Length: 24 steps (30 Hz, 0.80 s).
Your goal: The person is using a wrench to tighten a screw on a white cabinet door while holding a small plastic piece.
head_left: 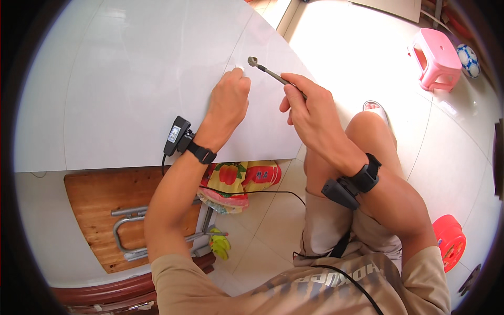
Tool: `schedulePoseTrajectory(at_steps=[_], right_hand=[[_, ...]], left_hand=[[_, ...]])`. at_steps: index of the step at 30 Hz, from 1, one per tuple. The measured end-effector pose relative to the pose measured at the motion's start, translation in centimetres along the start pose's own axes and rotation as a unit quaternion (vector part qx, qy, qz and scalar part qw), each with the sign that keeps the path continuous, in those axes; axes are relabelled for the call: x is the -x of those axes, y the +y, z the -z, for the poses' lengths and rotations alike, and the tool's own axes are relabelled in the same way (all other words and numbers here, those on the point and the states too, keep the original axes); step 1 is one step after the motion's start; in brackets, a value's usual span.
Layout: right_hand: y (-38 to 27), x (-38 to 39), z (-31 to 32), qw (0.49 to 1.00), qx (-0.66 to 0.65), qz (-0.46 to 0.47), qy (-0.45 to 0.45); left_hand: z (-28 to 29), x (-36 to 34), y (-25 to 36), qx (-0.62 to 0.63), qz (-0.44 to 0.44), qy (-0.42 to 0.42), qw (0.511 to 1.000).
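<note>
Slim tool (274, 75) is gripped by the right hand (311, 105); left hand (229, 95) curled, contents unclear.

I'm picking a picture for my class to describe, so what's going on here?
A person is using both hands at a white table. The right hand grips a slim tool by its handle, its rounded head angled to the left over the tabletop. The left hand is curled, apparently pinching a small white piece too hidden to identify. The tool's head sits just beyond that hand, apart from it; whether it touches the table is unclear.
</note>
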State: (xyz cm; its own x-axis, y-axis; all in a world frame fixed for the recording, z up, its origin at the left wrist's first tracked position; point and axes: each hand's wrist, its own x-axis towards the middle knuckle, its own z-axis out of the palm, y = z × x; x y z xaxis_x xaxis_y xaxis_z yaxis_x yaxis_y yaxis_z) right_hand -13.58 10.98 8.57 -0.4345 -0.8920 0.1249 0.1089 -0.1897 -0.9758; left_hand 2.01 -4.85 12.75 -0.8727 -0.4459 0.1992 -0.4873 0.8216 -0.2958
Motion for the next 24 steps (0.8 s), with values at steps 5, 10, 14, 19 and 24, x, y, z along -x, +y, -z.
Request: schedulePoseTrajectory(at_steps=[5, 10, 14, 19, 24], right_hand=[[-0.3, 1.6, -0.3, 0.999, 0.018, 0.042, -0.029], [-0.5, 1.2, -0.4, 0.997, 0.015, 0.076, 0.006], [-0.3, -0.7, -1.7, 0.997, 0.01, 0.08, -0.007], [0.4, -2.7, -2.0, 0.99, 0.083, 0.114, 0.013], [0.1, -1.4, -1.8, 0.969, 0.105, 0.222, -0.029]], left_hand=[[0.7, 1.3, -1.2, 0.064, -0.091, -0.073, 0.991], [0.6, 0.8, -1.1, 0.071, -0.069, -0.066, 0.993], [0.4, 0.1, -1.3, 0.102, -0.047, -0.069, 0.991], [1.3, 1.6, -1.1, 0.058, -0.049, -0.093, 0.993], [4.5, 3.6, 0.5, 0.04, -0.019, -0.13, 0.991]])
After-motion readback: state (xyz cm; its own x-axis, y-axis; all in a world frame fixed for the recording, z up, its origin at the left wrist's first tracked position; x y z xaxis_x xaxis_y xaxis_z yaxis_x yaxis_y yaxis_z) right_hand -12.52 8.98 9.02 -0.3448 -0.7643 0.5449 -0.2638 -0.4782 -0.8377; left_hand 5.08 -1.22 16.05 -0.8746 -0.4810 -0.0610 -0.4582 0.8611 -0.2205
